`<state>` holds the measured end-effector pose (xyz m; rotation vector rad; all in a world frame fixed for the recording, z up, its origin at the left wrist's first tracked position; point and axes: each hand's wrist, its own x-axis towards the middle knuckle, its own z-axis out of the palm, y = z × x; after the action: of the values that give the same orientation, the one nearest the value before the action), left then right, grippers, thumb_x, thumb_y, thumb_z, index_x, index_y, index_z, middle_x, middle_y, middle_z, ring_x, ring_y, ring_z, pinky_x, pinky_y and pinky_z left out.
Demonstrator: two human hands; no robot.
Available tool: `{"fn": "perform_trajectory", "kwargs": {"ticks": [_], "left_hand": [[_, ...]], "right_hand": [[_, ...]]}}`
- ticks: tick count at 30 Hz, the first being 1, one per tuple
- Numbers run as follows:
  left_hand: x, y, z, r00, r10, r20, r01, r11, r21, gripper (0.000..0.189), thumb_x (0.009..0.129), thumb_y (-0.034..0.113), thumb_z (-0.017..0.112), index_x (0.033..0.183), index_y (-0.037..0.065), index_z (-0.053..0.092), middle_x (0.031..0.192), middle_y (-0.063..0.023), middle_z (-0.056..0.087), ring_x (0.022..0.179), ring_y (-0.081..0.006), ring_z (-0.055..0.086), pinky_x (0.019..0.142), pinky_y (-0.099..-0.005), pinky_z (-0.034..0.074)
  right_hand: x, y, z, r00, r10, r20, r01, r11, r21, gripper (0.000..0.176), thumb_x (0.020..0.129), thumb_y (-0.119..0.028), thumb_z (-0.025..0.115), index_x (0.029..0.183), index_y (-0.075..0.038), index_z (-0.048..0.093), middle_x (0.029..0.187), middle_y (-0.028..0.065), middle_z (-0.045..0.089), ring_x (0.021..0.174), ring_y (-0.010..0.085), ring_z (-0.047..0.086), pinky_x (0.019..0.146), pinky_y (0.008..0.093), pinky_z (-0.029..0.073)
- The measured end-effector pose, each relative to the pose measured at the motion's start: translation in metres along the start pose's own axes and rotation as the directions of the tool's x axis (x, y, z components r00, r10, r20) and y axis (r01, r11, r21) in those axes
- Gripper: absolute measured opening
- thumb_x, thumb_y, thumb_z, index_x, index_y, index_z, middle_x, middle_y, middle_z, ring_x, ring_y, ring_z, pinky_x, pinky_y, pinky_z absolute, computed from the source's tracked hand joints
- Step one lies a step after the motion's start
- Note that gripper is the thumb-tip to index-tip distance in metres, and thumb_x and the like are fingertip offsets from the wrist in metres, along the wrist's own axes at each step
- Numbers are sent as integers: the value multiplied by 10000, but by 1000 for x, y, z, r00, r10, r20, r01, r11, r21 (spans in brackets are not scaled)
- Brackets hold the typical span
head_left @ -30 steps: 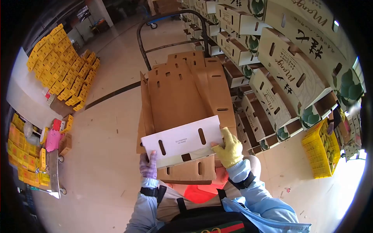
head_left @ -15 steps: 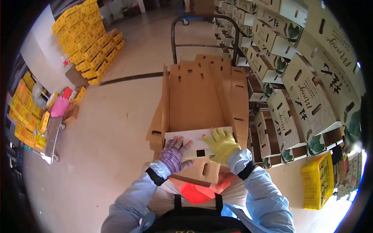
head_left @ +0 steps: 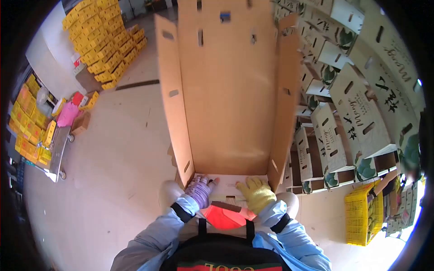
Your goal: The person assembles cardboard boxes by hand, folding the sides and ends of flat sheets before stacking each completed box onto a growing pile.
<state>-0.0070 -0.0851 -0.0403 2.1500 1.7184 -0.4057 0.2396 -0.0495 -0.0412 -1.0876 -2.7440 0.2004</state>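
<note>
A brown cardboard box (head_left: pixel 228 104), partly folded, stands tilted up in front of me with its long side flaps raised and slots cut in them. At its near end is a white panel (head_left: pixel 226 186). My left hand (head_left: pixel 199 189), in a purple striped glove, grips that panel's left part, fingers bent over the upper edge. On the right part, my right hand (head_left: pixel 257 194) in a yellow-green glove holds the same panel, its fingertips over the edge. Below the panel, something red (head_left: pixel 224 217) shows between my legs.
Printed mango boxes (head_left: pixel 357 108) are stacked along the right. A yellow crate (head_left: pixel 357 217) holds green fruit, and another person's arm (head_left: pixel 384 184) reaches to it. Yellow boxes (head_left: pixel 99 45) are piled at the far left, near a loaded cart (head_left: pixel 58 151).
The cardboard has swung up, its far end now rising high and hiding the trolley handle. Both my hands have moved slightly down toward me with the near panel, fingers bent over its edge.
</note>
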Motion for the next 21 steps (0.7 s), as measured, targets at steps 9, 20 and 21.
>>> {"fn": "perform_trajectory", "kwargs": {"ticks": [9,20,21], "left_hand": [[83,5,-117,997,-44,-55,16,903,-430,963,803,619,605,1469,25,244,1473,-214,347,1362,-351,342,1128,-398,274],[151,54,-66,919,81,-387,-119,990,-74,333,931,433,479,994,119,574,975,-144,629,937,-343,609,810,-489,479],[133,58,-55,902,140,-409,-160,987,-13,356,931,460,463,1014,134,579,965,-125,624,939,-333,606,813,-482,484]], "right_hand": [[14,-36,-21,931,-16,-363,190,875,446,481,682,-244,730,1117,-95,589,1225,216,519,1135,399,507,960,525,404],[-67,-17,-8,948,216,-235,-40,811,583,296,759,-101,620,1052,-58,625,897,124,668,794,310,663,671,387,541],[-75,-7,-15,920,271,-281,-65,816,574,291,735,-89,622,1024,-51,638,879,135,668,789,310,664,674,373,542]]}}
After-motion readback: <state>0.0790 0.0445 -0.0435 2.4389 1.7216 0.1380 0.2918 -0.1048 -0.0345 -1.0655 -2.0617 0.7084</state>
